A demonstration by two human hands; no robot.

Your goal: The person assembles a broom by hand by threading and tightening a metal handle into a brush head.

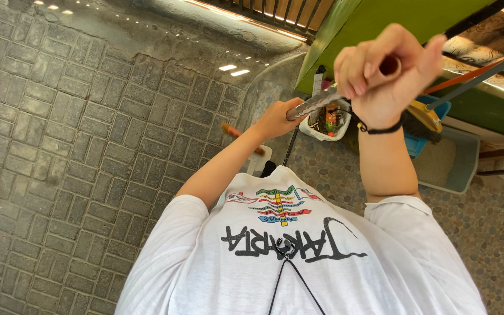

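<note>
A long grey pole [316, 104] ran across the upper middle of the frame, slanting from the centre up toward the right, and both of the person's hands were on it. The right hand [380, 67], high in the upper right of the frame, was clenched over the pole's upper end, its fingers [354, 73] curled tight and the thumb pressed along the top; a dark red end cap showed inside the fist. A black wristband [383, 129] circled that wrist just below. The left hand [278, 119], lower and nearer the centre, was closed around the pole further down, grasping it with the arm stretched out from the white shirt [298, 262] that filled the bottom of the frame. A black cord [290, 280] hung down the front of the shirt. Just beyond the left hand, at centre right, stood a white bucket [325, 125] holding mixed scraps of rubbish. To its right, a yellow dustpan [424, 114] with a dark brush lay beside a blue bin [438, 108], and a pale grey tray [459, 163] sat further right on the pebbled ground [497, 233]. A green wall [380, 23] crossed the upper right, with thin dark and orange rods leaning over it. The whole left half of the frame was grey paving stones [59, 146], bordered along the top by a wet concrete gutter [176, 29] that caught bright spots of light.
</note>
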